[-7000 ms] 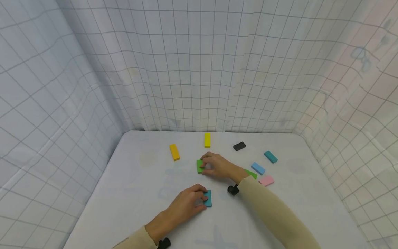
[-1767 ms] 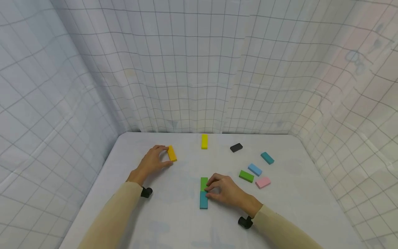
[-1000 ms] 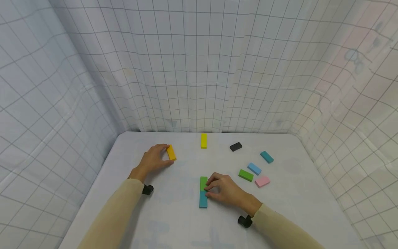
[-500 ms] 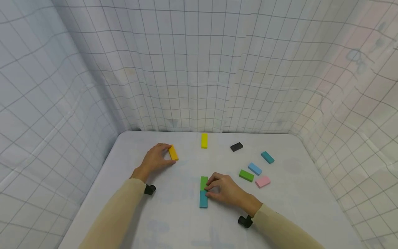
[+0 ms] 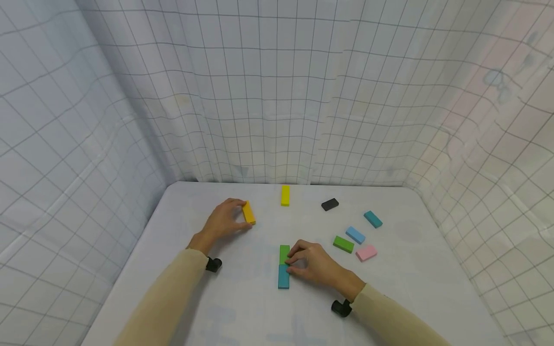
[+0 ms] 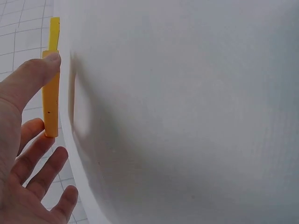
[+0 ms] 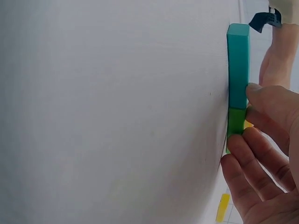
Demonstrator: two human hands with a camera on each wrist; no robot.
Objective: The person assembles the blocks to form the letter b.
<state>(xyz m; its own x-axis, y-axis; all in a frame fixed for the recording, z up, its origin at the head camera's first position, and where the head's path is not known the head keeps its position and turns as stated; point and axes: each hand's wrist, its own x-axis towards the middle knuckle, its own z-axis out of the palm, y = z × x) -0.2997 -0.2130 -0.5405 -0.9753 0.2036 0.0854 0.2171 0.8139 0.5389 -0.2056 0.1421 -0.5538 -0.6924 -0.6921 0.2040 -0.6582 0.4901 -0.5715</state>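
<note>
My left hand (image 5: 221, 222) pinches an orange block (image 5: 249, 215) by its ends, thumb at the near end and fingers at the far one. In the left wrist view the orange block (image 6: 50, 100) hangs a little off the table, its shadow apart from it. A green block (image 5: 283, 253) and a teal block (image 5: 283, 278) lie end to end in one line at the middle. Against their right side rests my right hand (image 5: 317, 263). In the right wrist view its thumb is at the teal block (image 7: 238, 65) and its fingers are on the green block (image 7: 237, 120).
A yellow block (image 5: 285, 195) and a black block (image 5: 330, 204) lie toward the back edge. Farther right are another teal block (image 5: 373, 219), a light blue block (image 5: 355, 235), a second green block (image 5: 344, 244) and a pink block (image 5: 366, 253). Gridded curtains (image 5: 277, 96) surround the white table.
Since the earliest frame, the green block has come nearer and joined the teal block. My left hand left the teal block, took the orange block and has just carried it slightly right.
</note>
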